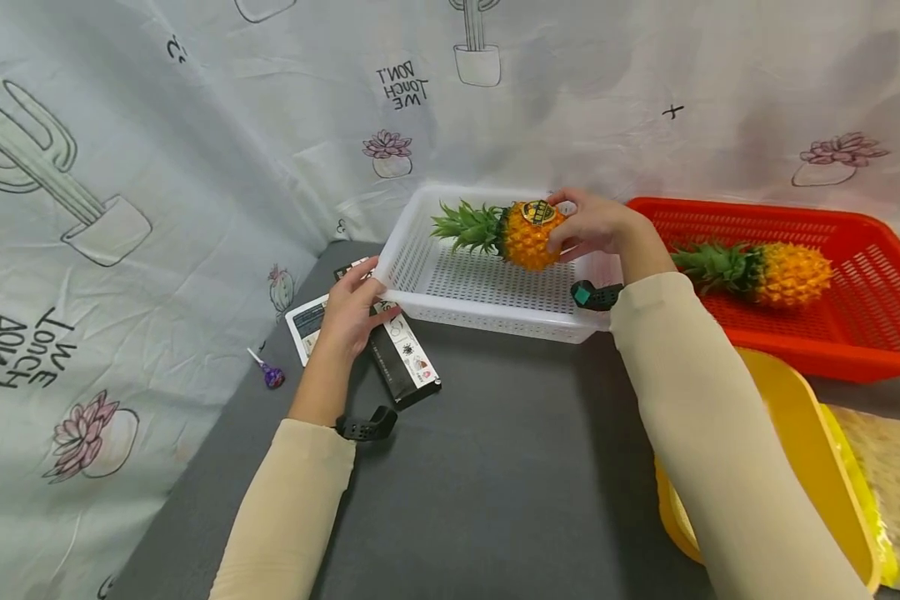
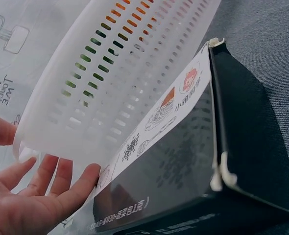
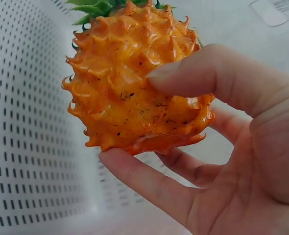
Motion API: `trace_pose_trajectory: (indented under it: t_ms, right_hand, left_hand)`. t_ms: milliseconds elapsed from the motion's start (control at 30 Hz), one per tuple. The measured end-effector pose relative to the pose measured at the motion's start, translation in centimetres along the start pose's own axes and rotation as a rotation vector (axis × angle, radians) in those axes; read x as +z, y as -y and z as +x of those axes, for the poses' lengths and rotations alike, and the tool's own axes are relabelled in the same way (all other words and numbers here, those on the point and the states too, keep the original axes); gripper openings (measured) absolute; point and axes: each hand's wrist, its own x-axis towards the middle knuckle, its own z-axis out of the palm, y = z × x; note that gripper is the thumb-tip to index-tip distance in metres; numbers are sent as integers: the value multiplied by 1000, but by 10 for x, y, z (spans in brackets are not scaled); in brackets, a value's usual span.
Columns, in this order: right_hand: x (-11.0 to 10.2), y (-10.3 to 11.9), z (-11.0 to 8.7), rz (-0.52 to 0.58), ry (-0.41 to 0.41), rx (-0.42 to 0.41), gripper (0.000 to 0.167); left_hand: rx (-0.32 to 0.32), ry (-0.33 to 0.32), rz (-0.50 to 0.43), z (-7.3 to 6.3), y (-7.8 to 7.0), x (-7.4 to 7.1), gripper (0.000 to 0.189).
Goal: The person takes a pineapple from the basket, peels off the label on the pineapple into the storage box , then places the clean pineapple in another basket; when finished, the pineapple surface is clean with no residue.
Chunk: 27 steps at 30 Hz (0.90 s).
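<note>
In the head view my right hand (image 1: 598, 223) grips an orange toy-like pineapple (image 1: 525, 246) by its base, over the white perforated basket (image 1: 487, 308). The pineapple lies sideways, its green leaves pointing left and a round label on its upper side. The right wrist view shows the thumb pressed on the spiky body (image 3: 130, 78), with fingers under its base. My left hand (image 1: 351, 312) holds the basket's left end by the rim. In the left wrist view the basket wall (image 2: 51, 107) tilts above a black box (image 2: 183, 161), with one fingertip at the box's edge.
A red basket (image 1: 870, 358) with a second pineapple (image 1: 791, 275) stands at the right. Nearer are a yellow container (image 1: 795, 408) and a plastic-packed bag (image 1: 885, 483). A lollipop (image 1: 273, 375) and a white-framed card (image 1: 303, 325) lie left of the black box. Printed cloth hangs behind.
</note>
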Motion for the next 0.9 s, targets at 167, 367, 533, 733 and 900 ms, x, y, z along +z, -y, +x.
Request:
trace_pose_trajectory:
  t_ms: [167, 367, 533, 733, 900]
  right_hand:
    - [-3, 9, -14, 8, 1, -5, 81]
    - [-4, 17, -31, -13, -9, -36, 81]
    - [-1, 18, -51, -8, -42, -68, 80]
    - [4, 21, -75, -5, -78, -80, 77]
    - [5, 27, -93, 17, -116, -76, 79]
  left_hand:
    - [-8, 10, -3, -1, 1, 2, 58]
    - [2, 10, 19, -3, 0, 3, 58]
    - [10, 32, 16, -5, 4, 2, 57]
    - [10, 31, 10, -5, 6, 1, 57]
    - [9, 37, 24, -5, 4, 0, 60]
